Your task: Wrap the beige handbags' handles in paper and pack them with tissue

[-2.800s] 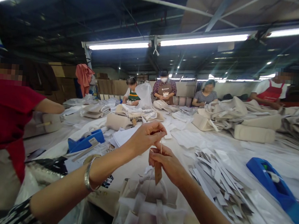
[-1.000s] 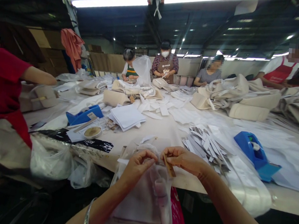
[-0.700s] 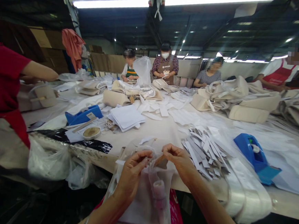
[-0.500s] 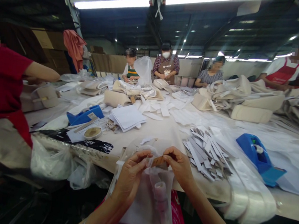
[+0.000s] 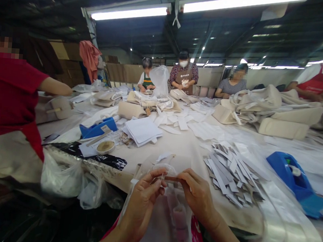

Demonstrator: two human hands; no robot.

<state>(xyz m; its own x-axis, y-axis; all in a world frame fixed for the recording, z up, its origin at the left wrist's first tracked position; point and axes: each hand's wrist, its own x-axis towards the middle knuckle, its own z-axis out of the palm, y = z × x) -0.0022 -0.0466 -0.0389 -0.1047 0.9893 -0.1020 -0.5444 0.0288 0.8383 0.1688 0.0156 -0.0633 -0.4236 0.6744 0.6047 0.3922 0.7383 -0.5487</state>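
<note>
At the table's near edge my left hand (image 5: 145,195) is closed in a pinch on a thin pale string, its exact form too small to make out. My right hand (image 5: 198,194) pinches the end of a small brown tag (image 5: 170,178), now seen nearly edge-on between the two hands. Beneath them stands a pale bag (image 5: 158,219) wrapped in translucent material. Through the wrapping on its right side shows a pinkish rolled piece (image 5: 180,220). Part of the bag's top is hidden by my fingers.
Right of my hands lies a heap of grey-white strips (image 5: 231,175), then a blue tape dispenser (image 5: 295,182). On the left are white sheets (image 5: 142,130), another blue dispenser (image 5: 98,128) and a round tape roll (image 5: 105,147). A co-worker in red (image 5: 10,90) stands close at left.
The brown tag has turned from showing its flat face to nearly edge-on, and my right fingers have curled further round it. The whole view has shifted, so the scene sits further right and slightly lower.
</note>
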